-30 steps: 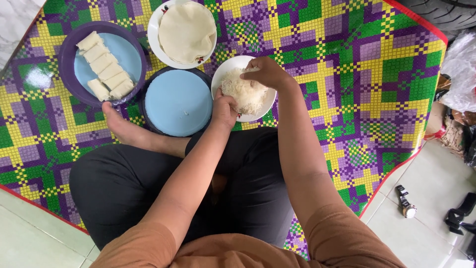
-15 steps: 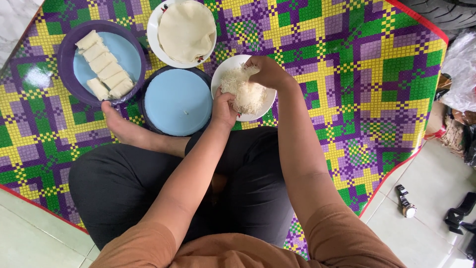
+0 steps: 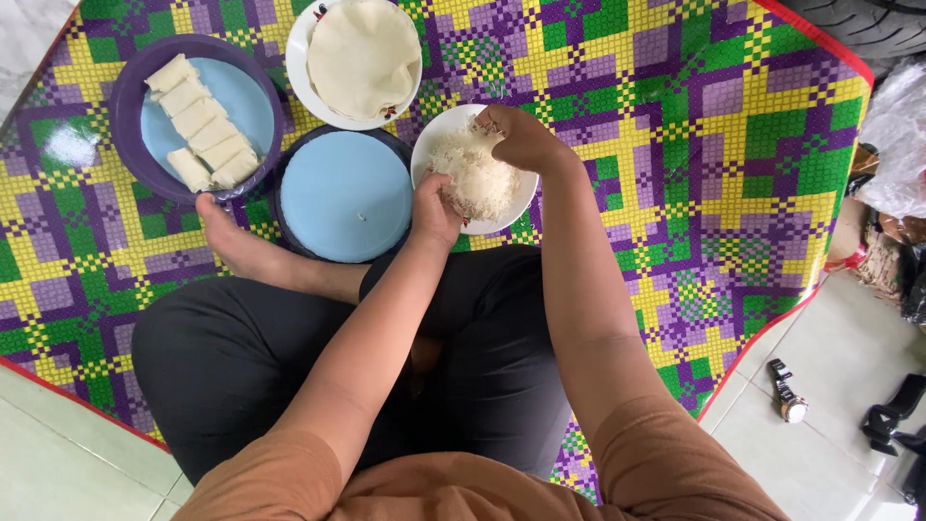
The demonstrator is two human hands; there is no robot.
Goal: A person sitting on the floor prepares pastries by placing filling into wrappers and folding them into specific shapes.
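A white bowl (image 3: 425, 147) of white shredded filling (image 3: 475, 177) sits on the woven mat in front of my crossed legs. My left hand (image 3: 434, 209) rests on the bowl's near rim, fingers curled into the filling. My right hand (image 3: 522, 137) is bent over the far side, fingers pinched on a tuft of the shreds. An empty light-blue plate (image 3: 342, 196) in a dark rim lies just left of the bowl.
A white plate of thin round wrappers (image 3: 362, 58) sits behind. A purple-rimmed blue plate with several folded white rolls (image 3: 201, 132) is at the far left. The green, yellow and purple mat (image 3: 694, 145) ends at tiled floor, where a wristwatch (image 3: 786, 394) lies.
My right hand has shifted slightly within the bowl, gathering shreds. My left hand stays at the near rim.
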